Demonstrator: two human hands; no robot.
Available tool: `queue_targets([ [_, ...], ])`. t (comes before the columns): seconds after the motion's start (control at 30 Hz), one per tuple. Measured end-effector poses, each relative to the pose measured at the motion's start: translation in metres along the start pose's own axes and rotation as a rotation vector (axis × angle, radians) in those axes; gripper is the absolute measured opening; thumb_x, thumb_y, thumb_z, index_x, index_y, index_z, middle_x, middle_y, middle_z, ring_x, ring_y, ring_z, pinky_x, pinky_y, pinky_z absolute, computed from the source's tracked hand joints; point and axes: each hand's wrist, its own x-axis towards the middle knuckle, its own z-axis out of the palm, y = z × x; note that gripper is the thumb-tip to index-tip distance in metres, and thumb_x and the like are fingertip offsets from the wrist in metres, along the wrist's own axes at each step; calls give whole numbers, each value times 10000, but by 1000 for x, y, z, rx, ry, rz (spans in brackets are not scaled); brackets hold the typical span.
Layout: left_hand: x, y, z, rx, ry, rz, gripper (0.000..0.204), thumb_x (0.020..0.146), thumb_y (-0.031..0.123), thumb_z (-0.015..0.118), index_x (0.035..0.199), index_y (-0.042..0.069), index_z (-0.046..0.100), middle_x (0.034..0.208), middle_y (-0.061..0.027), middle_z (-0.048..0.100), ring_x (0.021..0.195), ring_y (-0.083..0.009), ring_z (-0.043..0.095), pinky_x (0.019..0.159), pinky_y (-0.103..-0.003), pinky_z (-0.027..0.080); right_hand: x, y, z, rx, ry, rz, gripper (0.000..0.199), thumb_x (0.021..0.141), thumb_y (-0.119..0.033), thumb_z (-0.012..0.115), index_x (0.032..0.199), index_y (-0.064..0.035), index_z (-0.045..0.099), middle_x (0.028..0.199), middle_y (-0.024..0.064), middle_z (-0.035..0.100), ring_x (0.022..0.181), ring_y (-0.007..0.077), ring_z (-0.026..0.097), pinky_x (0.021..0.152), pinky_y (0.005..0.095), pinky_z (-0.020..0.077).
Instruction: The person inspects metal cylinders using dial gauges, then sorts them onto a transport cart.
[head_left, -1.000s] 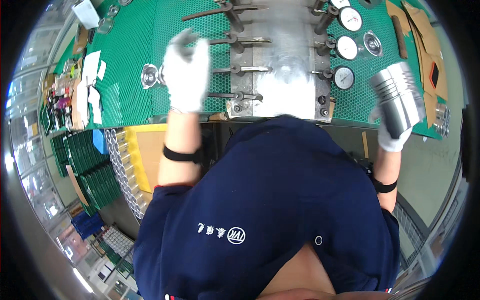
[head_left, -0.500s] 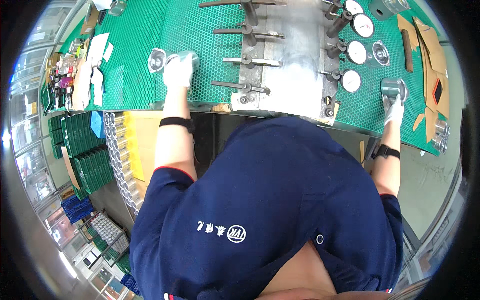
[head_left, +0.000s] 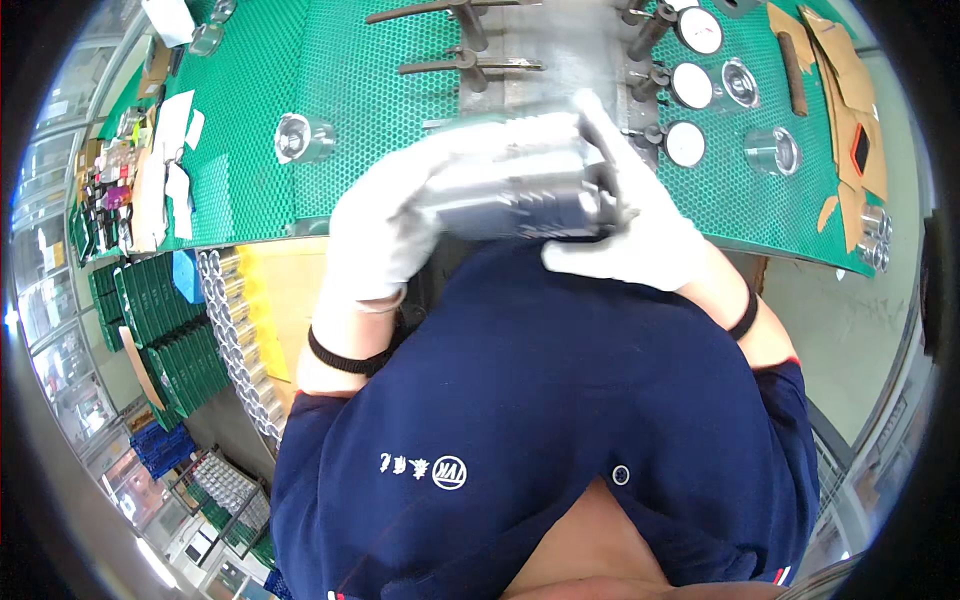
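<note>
Green-matted bench (head_left: 245,190) lies behind a ribbed metal cylinder (head_left: 510,185) held aloft

Nearest is the person's dark-blue shirt (head_left: 480,350), with forearms rising on both sides and black wristbands (head_left: 345,352) below the hands. Between the two hands the cylinder lies crosswise, near the bench's front edge; motion blur hides whether it is one piece or two held together. The left hand (head_left: 385,220) is curled around its left end, gripping it. The right hand (head_left: 650,235) is spread in a wide C about the other end, and whether those fingers press the metal cannot be told. Using both ends probably shares the weight and keeps the piece steady, while the white gloves likely keep skin off the bright surface.

Just past the hands sits a metal fixture (head_left: 570,75). Dial gauges (head_left: 685,143) line its side toward the right hand, faces turned up, presumably for reading from above; bars on posts (head_left: 470,67) line the opposite side.

Beyond the left hand, to its left, one shiny piece (head_left: 303,139) lies on the mat; beyond the right hand, to its right, lies a second shiny piece (head_left: 773,151). The mat perhaps spares their finish. Farther out from the right hand, cardboard sheets (head_left: 850,75) lie along the bench's end, seemingly kept to the margin
</note>
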Motion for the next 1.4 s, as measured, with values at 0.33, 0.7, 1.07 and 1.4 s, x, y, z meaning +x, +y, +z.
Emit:
queue_targets([
  [0.33, 31, 2, 80, -84, -285, -7, 655, 769, 198, 723, 1332, 32, 431, 1167, -173, 586, 1002, -287, 615, 867, -358, 499, 6, 33, -16, -793, 142, -14, 964, 640, -215, 808, 1448, -39, 314, 1181, 171, 531, 1075, 311, 555, 930, 408, 445],
  [0.7, 53, -16, 122, -22, -112, 271, 821, 649, 276, 850, 1317, 75, 417, 1215, -163, 550, 1064, -332, 583, 897, -399, 489, -37, 78, -11, 66, 68, 605, 857, 807, -298, 682, 1468, 8, 230, 1087, 217, 635, 1081, 248, 603, 933, 322, 455],
  [1.07, 64, -17, 128, -264, -118, 217, 852, 639, 216, 869, 1347, 90, 411, 1261, -144, 518, 1143, -299, 551, 961, -376, 475, -36, 94, -2, 166, 171, 507, 896, 803, -310, 688, 1470, 35, 199, 1300, 265, 509, 1206, 297, 511, 1020, 324, 389],
  [1.4, 63, -15, 128, -251, -103, 211, 853, 639, 234, 871, 1345, 85, 416, 1289, -144, 513, 1158, -299, 544, 968, -379, 471, -33, 89, -3, 156, 155, 579, 890, 803, -313, 682, 1486, -17, 195, 1209, 247, 574, 1120, 292, 568, 980, 331, 426],
])
